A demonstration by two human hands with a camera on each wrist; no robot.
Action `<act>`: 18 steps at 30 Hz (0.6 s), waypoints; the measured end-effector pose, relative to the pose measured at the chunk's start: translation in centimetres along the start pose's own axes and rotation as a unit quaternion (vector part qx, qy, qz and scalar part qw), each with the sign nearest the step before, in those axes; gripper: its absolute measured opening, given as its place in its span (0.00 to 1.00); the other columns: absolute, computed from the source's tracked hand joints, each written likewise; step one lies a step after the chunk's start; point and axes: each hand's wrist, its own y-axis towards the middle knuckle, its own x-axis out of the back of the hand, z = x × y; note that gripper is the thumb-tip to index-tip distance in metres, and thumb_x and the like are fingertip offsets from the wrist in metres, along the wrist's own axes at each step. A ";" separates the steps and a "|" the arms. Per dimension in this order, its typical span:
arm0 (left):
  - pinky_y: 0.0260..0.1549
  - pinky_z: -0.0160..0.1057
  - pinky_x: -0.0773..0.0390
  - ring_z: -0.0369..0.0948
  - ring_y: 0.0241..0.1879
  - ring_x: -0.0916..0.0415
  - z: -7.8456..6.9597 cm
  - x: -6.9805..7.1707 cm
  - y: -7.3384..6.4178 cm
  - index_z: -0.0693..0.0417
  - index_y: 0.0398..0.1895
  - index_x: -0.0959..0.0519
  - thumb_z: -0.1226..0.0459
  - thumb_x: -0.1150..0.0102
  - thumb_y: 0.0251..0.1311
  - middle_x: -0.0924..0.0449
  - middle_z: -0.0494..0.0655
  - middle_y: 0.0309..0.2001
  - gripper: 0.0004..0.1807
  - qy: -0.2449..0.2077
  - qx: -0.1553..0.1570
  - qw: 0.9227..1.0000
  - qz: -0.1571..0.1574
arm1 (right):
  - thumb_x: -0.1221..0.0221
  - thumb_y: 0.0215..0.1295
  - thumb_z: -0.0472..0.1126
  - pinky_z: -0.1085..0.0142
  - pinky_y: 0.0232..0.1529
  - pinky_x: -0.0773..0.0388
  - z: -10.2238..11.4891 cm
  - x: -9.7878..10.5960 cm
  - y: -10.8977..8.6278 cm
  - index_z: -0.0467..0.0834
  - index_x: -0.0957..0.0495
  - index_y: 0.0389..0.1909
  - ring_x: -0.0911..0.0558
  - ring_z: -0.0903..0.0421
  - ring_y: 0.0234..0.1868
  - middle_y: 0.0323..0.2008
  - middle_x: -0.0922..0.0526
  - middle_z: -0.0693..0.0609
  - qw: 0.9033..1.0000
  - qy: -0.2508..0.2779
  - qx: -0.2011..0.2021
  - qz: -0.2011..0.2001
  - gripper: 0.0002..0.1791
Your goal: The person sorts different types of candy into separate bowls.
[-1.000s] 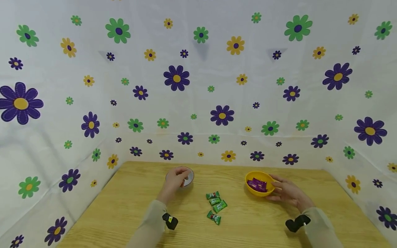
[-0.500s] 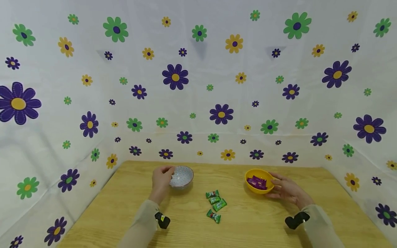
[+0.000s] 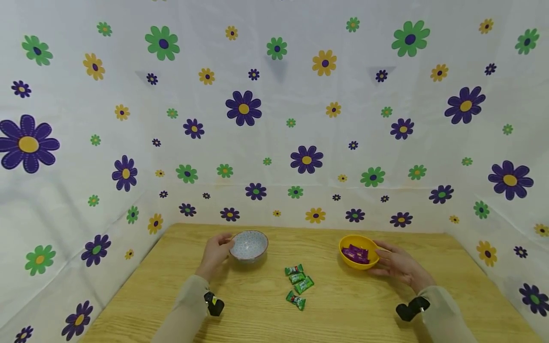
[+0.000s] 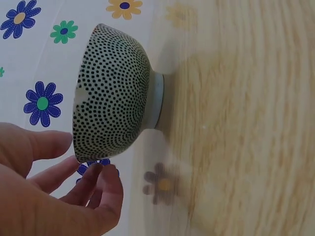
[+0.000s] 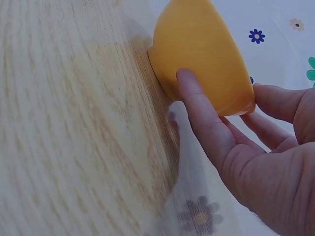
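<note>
The left hand (image 3: 216,253) is at the left side of a pale patterned bowl (image 3: 249,246) with a reddish rim, its fingertips right at the edge. In the left wrist view this bowl (image 4: 115,93) shows a dotted outside and a white foot, with the fingers loosely bent beside it. On the right side, the right hand (image 3: 399,266) holds a yellow bowl (image 3: 349,263) by its side and rim. One finger lies along the outer wall of the yellow bowl (image 5: 202,54) in the right wrist view. Several purple-wrapped candies (image 3: 356,254) lie inside it.
Several green-wrapped candies (image 3: 297,277) lie on the wooden table (image 3: 334,314) between the two bowls. A white cloth (image 3: 274,119) printed with flowers hangs behind the table and along both sides. Each wrist wears a small black camera.
The left hand has moved from over the patterned bowl leftward to its outer side, uncovering the bowl's inside. The right hand and the yellow bowl have stayed in place.
</note>
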 end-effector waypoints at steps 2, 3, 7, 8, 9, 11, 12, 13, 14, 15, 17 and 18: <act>0.43 0.40 0.23 0.48 0.48 0.28 0.2 0.0 0.1 0.63 0.67 0.32 0.66 0.51 0.71 0.28 0.64 0.59 0.23 -0.008 0.009 1.000 0.017 | 0.57 0.78 0.42 0.50 0.55 0.22 0.0 -0.1 -0.1 0.41 0.57 0.78 0.36 0.35 0.70 0.75 0.56 0.31 1.000 0.000 -0.001 -0.005 0.33; 0.43 0.40 0.22 0.47 0.48 0.28 0.2 0.0 0.2 0.63 0.68 0.32 0.66 0.52 0.71 0.28 0.64 0.60 0.23 -0.011 0.011 1.000 0.024 | 0.57 0.78 0.42 0.50 0.55 0.22 0.0 -0.2 -0.2 0.41 0.57 0.78 0.37 0.35 0.70 0.75 0.56 0.31 1.000 -0.001 0.000 -0.007 0.33; 0.42 0.41 0.22 0.47 0.48 0.28 0.6 0.0 0.7 0.65 0.68 0.34 0.68 0.56 0.72 0.30 0.66 0.63 0.23 -0.011 0.010 0.999 0.052 | 0.57 0.79 0.41 0.51 0.55 0.22 0.2 -0.3 -0.5 0.40 0.57 0.78 0.35 0.36 0.69 0.75 0.54 0.30 1.000 -0.014 0.007 -0.012 0.33; 0.43 0.42 0.21 0.47 0.48 0.27 0.6 0.0 0.8 0.65 0.68 0.34 0.68 0.57 0.71 0.30 0.66 0.63 0.23 -0.013 0.010 0.998 0.058 | 0.57 0.78 0.42 0.51 0.55 0.21 0.2 -0.3 -0.6 0.39 0.56 0.77 0.34 0.37 0.69 0.75 0.54 0.30 1.000 -0.021 0.010 -0.015 0.33; 0.44 0.43 0.21 0.47 0.49 0.27 0.8 0.0 0.8 0.66 0.68 0.34 0.69 0.57 0.71 0.31 0.67 0.63 0.23 -0.015 0.010 0.998 0.064 | 0.56 0.78 0.42 0.51 0.55 0.21 0.2 -0.4 -0.7 0.39 0.56 0.77 0.33 0.37 0.68 0.75 0.53 0.30 0.999 -0.029 0.014 -0.019 0.33; 0.46 0.47 0.20 0.49 0.50 0.26 0.9 0.1 1.0 0.66 0.69 0.35 0.70 0.58 0.71 0.31 0.68 0.63 0.24 -0.018 0.011 0.997 0.075 | 0.54 0.77 0.43 0.52 0.56 0.21 0.4 -0.3 -0.9 0.39 0.55 0.77 0.34 0.36 0.68 0.74 0.51 0.30 0.998 -0.051 0.020 -0.029 0.34; 0.48 0.49 0.19 0.49 0.50 0.25 1.0 0.1 1.0 0.66 0.69 0.35 0.70 0.59 0.71 0.32 0.69 0.63 0.24 -0.020 0.012 0.996 0.081 | 0.54 0.77 0.44 0.53 0.56 0.21 0.5 -0.3 -1.0 0.38 0.54 0.77 0.35 0.36 0.69 0.74 0.51 0.31 0.997 -0.068 0.023 -0.033 0.34; 0.48 0.50 0.19 0.50 0.51 0.24 1.1 0.1 0.9 0.66 0.69 0.36 0.70 0.59 0.71 0.32 0.69 0.64 0.24 -0.022 0.013 0.996 0.087 | 0.53 0.77 0.44 0.54 0.56 0.21 0.5 -0.3 -1.1 0.38 0.53 0.77 0.36 0.36 0.69 0.74 0.50 0.31 0.996 -0.081 0.025 -0.040 0.34; 0.49 0.51 0.19 0.51 0.52 0.24 1.1 0.2 0.9 0.66 0.69 0.36 0.70 0.60 0.71 0.33 0.70 0.64 0.24 -0.026 0.014 0.995 0.094 | 0.52 0.76 0.44 0.55 0.56 0.21 0.5 -0.3 -1.2 0.39 0.52 0.76 0.37 0.36 0.70 0.75 0.49 0.32 0.995 -0.089 0.024 -0.049 0.34; 0.48 0.52 0.19 0.51 0.52 0.24 1.1 0.2 0.8 0.65 0.70 0.36 0.69 0.61 0.72 0.33 0.69 0.64 0.24 -0.029 0.017 0.995 0.097 | 0.52 0.76 0.44 0.55 0.57 0.22 0.6 -0.3 -1.3 0.39 0.51 0.76 0.38 0.36 0.70 0.75 0.49 0.33 0.993 -0.097 0.026 -0.055 0.34; 0.47 0.51 0.18 0.51 0.51 0.24 1.2 0.2 0.7 0.64 0.70 0.37 0.68 0.62 0.72 0.33 0.69 0.63 0.24 -0.043 0.024 0.993 0.104 | 0.52 0.76 0.45 0.56 0.58 0.22 0.8 -0.3 -1.5 0.39 0.51 0.76 0.40 0.35 0.71 0.75 0.49 0.33 0.992 -0.105 0.029 -0.063 0.34; 0.45 0.50 0.17 0.50 0.49 0.24 1.2 0.2 0.6 0.63 0.70 0.36 0.68 0.62 0.73 0.32 0.68 0.63 0.24 -0.049 0.027 0.993 0.105 | 0.52 0.77 0.45 0.56 0.58 0.22 0.9 -0.4 -1.7 0.38 0.50 0.76 0.41 0.35 0.71 0.75 0.49 0.33 0.991 -0.106 0.030 -0.069 0.33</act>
